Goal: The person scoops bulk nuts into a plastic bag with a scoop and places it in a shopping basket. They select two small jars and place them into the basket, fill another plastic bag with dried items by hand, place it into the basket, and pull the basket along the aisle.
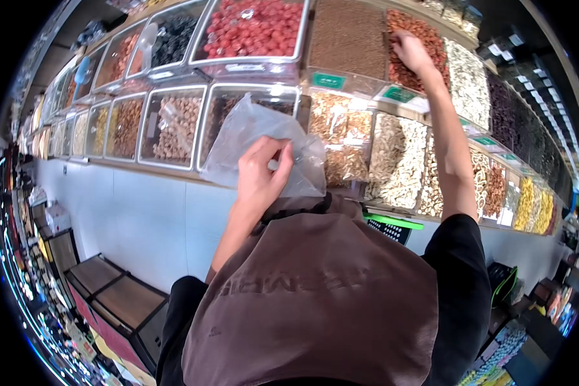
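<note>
My left hand [259,172] is closed, pinching a clear plastic bag [241,132] in front of the lower bins. The bag hangs loose and looks flat. My right arm stretches up to the far row, where my right hand [412,51] is down among reddish-brown dried pieces [434,31] in an open bin. Its fingers are curled; what they hold, if anything, is hidden. Beside that bin lie fine brown grains [347,35] on the left and whitish pieces [468,80] on the right.
Bins of red candied fruit [254,29], pale nuts [177,125] and wrapped golden pieces [341,119] line the two-tier counter. Scoops, including a white one [149,38], stand at left. A green-handled basket [392,225] sits below the counter. Green price labels [328,80] edge the tiers.
</note>
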### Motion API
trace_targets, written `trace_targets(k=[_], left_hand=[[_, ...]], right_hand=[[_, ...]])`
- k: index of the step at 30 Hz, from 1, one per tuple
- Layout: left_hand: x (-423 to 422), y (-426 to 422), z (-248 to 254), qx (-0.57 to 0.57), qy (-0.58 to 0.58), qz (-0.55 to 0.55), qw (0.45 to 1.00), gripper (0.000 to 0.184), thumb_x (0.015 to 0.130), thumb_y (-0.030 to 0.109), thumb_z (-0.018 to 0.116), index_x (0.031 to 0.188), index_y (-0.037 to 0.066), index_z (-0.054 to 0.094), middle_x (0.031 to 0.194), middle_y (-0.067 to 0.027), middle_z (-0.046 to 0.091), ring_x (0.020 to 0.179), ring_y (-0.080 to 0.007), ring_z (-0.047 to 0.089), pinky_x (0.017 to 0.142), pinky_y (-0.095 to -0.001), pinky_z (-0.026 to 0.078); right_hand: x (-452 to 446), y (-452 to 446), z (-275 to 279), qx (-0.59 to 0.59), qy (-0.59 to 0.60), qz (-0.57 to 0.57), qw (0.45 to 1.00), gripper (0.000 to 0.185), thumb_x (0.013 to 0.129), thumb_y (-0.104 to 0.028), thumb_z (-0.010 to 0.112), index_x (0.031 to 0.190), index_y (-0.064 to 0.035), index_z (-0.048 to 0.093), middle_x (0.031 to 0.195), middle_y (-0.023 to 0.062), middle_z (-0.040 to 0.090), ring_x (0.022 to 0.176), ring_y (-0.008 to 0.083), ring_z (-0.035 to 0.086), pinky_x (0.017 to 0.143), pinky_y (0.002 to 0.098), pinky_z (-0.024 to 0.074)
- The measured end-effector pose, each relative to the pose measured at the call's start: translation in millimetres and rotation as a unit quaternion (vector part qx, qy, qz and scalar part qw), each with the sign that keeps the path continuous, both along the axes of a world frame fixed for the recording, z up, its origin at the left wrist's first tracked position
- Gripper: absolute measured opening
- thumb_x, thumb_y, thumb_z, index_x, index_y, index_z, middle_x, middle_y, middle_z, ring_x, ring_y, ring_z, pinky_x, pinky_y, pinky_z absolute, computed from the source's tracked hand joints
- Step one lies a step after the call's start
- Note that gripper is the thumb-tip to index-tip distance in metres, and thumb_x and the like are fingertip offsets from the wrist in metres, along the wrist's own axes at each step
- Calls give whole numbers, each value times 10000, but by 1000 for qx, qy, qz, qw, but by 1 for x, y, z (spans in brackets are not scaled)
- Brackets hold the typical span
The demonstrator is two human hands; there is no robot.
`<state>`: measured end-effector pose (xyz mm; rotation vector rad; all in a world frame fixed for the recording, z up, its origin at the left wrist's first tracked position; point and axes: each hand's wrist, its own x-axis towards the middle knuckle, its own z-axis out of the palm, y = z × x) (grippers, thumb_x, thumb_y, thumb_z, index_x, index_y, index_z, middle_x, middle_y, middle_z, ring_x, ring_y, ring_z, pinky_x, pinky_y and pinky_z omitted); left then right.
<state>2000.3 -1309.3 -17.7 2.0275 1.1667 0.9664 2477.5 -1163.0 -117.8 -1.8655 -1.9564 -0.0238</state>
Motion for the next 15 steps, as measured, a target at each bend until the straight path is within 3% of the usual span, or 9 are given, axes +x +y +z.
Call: trace_targets(k=[2, 6, 8, 10, 12, 13, 14, 15], left_hand=[[0, 1, 2, 11, -8, -14, 1000, 78, 875, 41, 686, 925, -12, 716, 775, -88, 645, 643, -160, 621, 490, -290, 490], [-1, 7, -3, 13, -14, -3, 1000, 98, 882, 77, 689, 901, -16, 708, 776, -99, 643, 624, -178, 612, 482, -303, 477], [-2, 15, -1, 21, -12, 1, 1000, 108, 882, 86, 689, 896, -19, 707, 768, -107, 641, 621, -185, 610, 498, -308, 481], [-2, 25, 1, 26, -9, 7, 1000, 118, 883, 94, 690, 892, -22, 705, 760, -115, 639, 618, -193, 608, 515, -313, 485], [0, 37, 6, 50, -17, 12, 999, 126, 885, 101, 684, 889, -22, 710, 741, -125, 634, 617, -203, 608, 547, -319, 489], [3, 38, 10, 38, -35, 25, 998, 99, 873, 70, 698, 861, -27, 710, 714, -100, 650, 625, -171, 583, 598, -299, 468], [5, 39, 10, 39, -34, 23, 998, 99, 873, 70, 698, 861, -27, 710, 714, -100, 650, 625, -171, 583, 598, -299, 468], [7, 39, 11, 34, -33, 25, 999, 102, 873, 73, 700, 864, -28, 710, 720, -101, 652, 632, -171, 586, 600, -299, 468]], right_hand=[[-6, -11, 5, -21, 53, -65, 996, 312, 868, -116, 651, 1156, -2, 616, 1106, 259, 670, 1044, 418, 644, 898, 461, 536], [-26, -38, 30, 19, 140, -141, 980, 356, 879, -163, 712, 1187, -3, 632, 1041, 191, 717, 932, 274, 717, 851, 359, 545], [-37, -54, 27, 92, 316, -106, 938, 329, 891, -187, 723, 1168, -21, 662, 1003, 76, 744, 840, 160, 698, 790, 310, 554], [-100, -95, 77, -5, 398, -132, 908, 305, 895, -224, 730, 1149, -62, 682, 913, 43, 727, 761, 121, 662, 741, 281, 557], [-142, -125, 83, -60, 503, 62, 860, 296, 898, -236, 729, 1145, -80, 684, 850, 34, 701, 705, 80, 623, 702, 246, 552], [-161, -137, 77, -124, 527, 125, 832, 271, 893, -172, 725, 1128, -47, 675, 879, 39, 691, 760, 80, 630, 681, 252, 551], [-180, -148, 71, -184, 544, 185, 797, 248, 888, -109, 721, 1111, -15, 667, 909, 45, 680, 816, 80, 636, 661, 258, 551], [-209, -157, 74, -260, 542, 175, 780, 265, 868, -73, 726, 1115, -8, 656, 913, 49, 682, 832, 83, 638, 675, 268, 551]])
